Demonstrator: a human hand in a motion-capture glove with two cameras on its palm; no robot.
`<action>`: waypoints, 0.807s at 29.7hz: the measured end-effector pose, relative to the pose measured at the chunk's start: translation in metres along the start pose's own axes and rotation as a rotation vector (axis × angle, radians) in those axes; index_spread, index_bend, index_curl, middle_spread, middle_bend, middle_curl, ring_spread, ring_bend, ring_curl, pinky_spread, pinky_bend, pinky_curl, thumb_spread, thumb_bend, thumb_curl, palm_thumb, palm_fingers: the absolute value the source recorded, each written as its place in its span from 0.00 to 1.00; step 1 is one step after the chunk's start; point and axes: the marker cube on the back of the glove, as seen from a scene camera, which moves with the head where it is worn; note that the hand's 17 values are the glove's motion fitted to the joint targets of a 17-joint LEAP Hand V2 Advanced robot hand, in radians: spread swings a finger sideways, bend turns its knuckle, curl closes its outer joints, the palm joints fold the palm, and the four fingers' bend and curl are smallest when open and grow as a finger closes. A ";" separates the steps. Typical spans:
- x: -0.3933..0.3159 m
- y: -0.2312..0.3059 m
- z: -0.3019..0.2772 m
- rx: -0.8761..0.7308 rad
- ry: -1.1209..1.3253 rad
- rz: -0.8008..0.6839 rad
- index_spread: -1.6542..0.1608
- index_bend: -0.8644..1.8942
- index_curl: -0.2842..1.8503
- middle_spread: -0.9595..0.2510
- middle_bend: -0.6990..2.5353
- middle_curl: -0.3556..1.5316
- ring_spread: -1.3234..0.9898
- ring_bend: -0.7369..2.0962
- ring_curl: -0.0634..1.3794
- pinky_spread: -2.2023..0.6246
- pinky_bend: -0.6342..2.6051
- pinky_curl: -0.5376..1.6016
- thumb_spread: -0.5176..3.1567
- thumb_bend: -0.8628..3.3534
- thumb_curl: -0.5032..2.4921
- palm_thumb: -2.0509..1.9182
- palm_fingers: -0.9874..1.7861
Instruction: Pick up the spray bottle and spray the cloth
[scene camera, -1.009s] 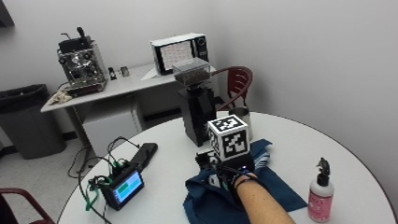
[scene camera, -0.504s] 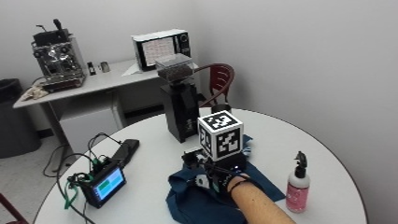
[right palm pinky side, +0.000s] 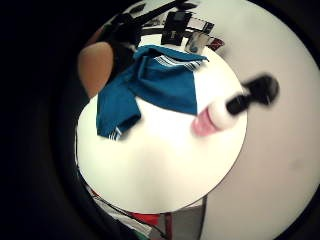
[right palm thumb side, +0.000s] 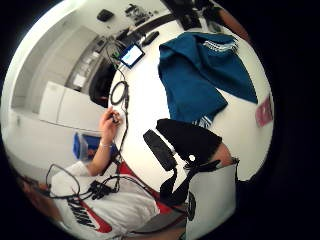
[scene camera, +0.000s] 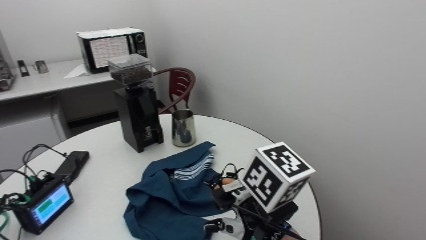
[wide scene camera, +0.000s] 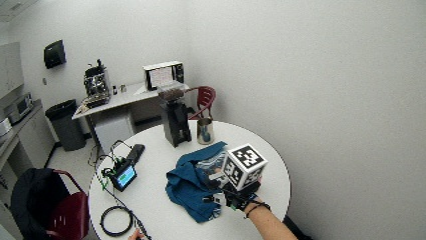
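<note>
a blue cloth (right palm thumb side: 202, 75) lies crumpled on the round white table (right palm thumb side: 145, 105), a striped edge showing. near it on the table sit a small lit screen (right palm thumb side: 131, 54) and a coiled black cable (right palm thumb side: 119, 92), which a bare hand (right palm thumb side: 108, 125) touches at the table's rim.

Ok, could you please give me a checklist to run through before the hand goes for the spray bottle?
1. Bottle on the table: ok.
2. Bottle clear of the cloth: ok, bare table lies between them.
3. Hand free of the bottle: ok, the hand is at the cloth's edge and the bottle stands apart.
4. Bottle visible in the outside views: not ok, it does not show there.
5. Which way the nozzle points: cannot tell.
</note>
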 end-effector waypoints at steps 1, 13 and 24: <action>0.004 0.006 -0.004 0.023 -0.014 0.003 0.70 0.37 0.25 0.77 0.29 0.35 0.60 0.34 0.21 0.85 0.33 0.39 0.44 0.21 0.24 0.63 0.54; 0.102 0.028 -0.022 0.247 -0.281 0.264 0.71 0.35 0.25 0.77 0.29 0.36 0.59 0.37 0.24 0.85 0.32 0.40 0.43 0.20 0.25 0.63 0.57; 0.142 -0.006 0.048 0.210 -0.544 0.429 0.72 0.33 0.23 0.77 0.30 0.38 0.58 0.39 0.26 0.84 0.34 0.41 0.41 0.20 0.26 0.65 0.56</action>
